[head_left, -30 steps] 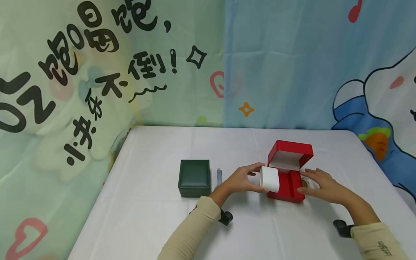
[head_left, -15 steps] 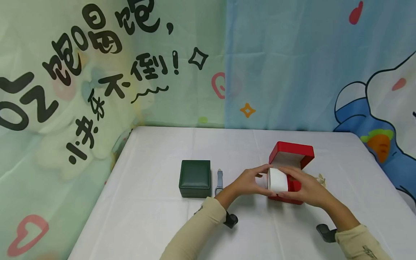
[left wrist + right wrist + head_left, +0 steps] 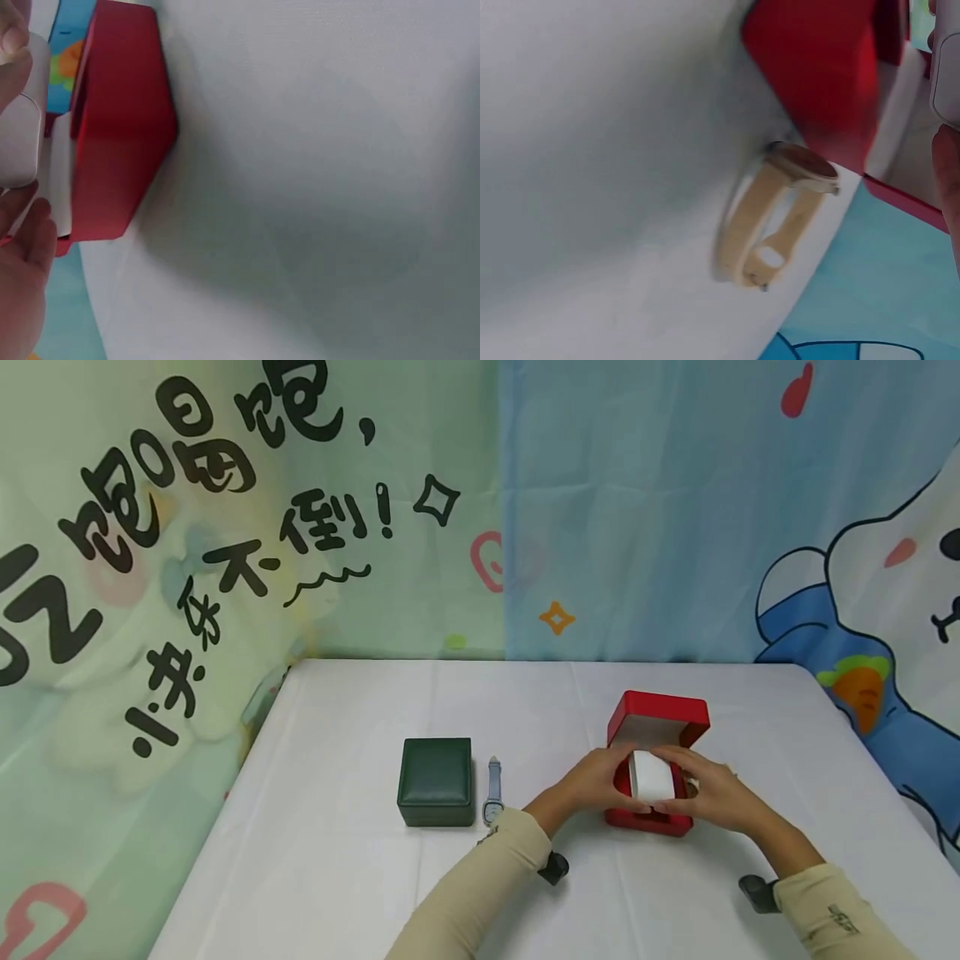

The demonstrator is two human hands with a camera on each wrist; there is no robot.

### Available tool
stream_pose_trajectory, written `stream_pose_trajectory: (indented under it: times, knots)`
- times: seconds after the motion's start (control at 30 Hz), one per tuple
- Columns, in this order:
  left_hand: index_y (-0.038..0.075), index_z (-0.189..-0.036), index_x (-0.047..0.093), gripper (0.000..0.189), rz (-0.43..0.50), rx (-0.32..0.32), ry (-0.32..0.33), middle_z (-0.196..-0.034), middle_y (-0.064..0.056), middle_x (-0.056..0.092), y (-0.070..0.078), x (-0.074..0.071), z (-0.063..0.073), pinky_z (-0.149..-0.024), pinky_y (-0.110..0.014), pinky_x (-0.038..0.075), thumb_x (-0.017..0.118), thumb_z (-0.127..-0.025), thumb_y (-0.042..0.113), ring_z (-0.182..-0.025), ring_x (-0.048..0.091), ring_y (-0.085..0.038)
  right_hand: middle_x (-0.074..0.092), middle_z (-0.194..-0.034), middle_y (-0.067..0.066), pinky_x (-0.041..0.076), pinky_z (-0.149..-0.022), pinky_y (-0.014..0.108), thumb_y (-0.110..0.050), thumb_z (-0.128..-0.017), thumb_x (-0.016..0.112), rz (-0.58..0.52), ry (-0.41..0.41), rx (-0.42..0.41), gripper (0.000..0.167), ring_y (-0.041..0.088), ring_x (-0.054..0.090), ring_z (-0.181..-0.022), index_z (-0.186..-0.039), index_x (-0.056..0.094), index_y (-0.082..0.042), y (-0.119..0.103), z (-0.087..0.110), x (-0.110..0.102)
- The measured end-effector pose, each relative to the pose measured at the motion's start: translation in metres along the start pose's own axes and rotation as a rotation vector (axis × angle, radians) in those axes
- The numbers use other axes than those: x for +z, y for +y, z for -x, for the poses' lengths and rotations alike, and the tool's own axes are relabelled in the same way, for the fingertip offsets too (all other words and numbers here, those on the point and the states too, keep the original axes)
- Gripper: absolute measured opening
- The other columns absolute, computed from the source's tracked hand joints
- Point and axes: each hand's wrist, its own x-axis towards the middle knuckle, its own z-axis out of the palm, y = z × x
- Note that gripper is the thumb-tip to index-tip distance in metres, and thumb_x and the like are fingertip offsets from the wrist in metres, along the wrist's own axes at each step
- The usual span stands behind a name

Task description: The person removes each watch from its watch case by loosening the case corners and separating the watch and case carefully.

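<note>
Just above the base of the opened red watch box [image 3: 648,822] is a white watch cushion [image 3: 652,777]. My left hand [image 3: 592,779] grips its left end between thumb and fingers. At the opposite end my right hand [image 3: 716,792] pinches it the same way. The box's raised lid [image 3: 663,710] leans back behind the hands. In the left wrist view the cushion [image 3: 19,142] stands partly inside the box's red walls [image 3: 124,142]; whether it touches the bottom is hidden. Right of the box, a beige-strapped watch [image 3: 761,225] lies on its side, mostly covered by my right hand in the head view.
A closed green box [image 3: 435,783] stands on the white table [image 3: 337,860] to the left. Beside it lies a watch with a pale blue strap [image 3: 493,791]. Printed curtains [image 3: 637,510] hang behind the table.
My right hand left the beige watch's side and took the cushion's right end. Both hands then carried the cushion rightward and down into the red box's opening. The camera view shifted slightly.
</note>
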Motion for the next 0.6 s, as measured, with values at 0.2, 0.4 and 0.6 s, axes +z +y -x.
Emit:
stream_pose_trajectory:
  times: [0.2, 0.4, 0.6]
  knots:
    - [0.017, -0.129, 0.044, 0.069, -0.13, -0.023, 0.016, -0.115, 0.009, 0.057, -0.002, 0.013, -0.002, -0.087, -0.01, 0.039, 0.074, -0.072, 0.042, -0.103, 0.048, -0.001, 0.043, -0.129, 0.026, 0.045, -0.083, 0.058, -0.03, -0.072, 0.077, 0.024, -0.007, 0.014, 0.075, 0.044, 0.043, -0.113, -0.131, 0.041, 0.0, 0.012, -0.002, 0.009]
    - [0.014, -0.134, 0.039, 0.073, -0.263, -0.011, 0.041, -0.128, 0.007, 0.052, -0.003, 0.022, -0.002, -0.103, -0.019, 0.03, 0.07, -0.075, 0.045, -0.117, 0.046, -0.004, 0.042, -0.128, 0.026, 0.042, -0.085, 0.061, -0.029, -0.071, 0.077, 0.057, -0.004, 0.021, 0.076, 0.043, 0.041, -0.114, -0.13, 0.04, 0.001, 0.017, -0.003, 0.014]
    - [0.014, -0.139, 0.036, 0.078, -0.337, -0.032, 0.059, -0.141, 0.003, 0.04, -0.004, 0.026, 0.002, -0.104, -0.018, 0.03, 0.065, -0.078, 0.05, -0.127, 0.037, -0.01, 0.047, -0.123, 0.026, 0.043, -0.083, 0.06, -0.024, -0.069, 0.078, 0.075, 0.027, -0.044, 0.072, 0.041, 0.045, -0.108, -0.125, 0.043, 0.003, 0.022, -0.006, 0.02]
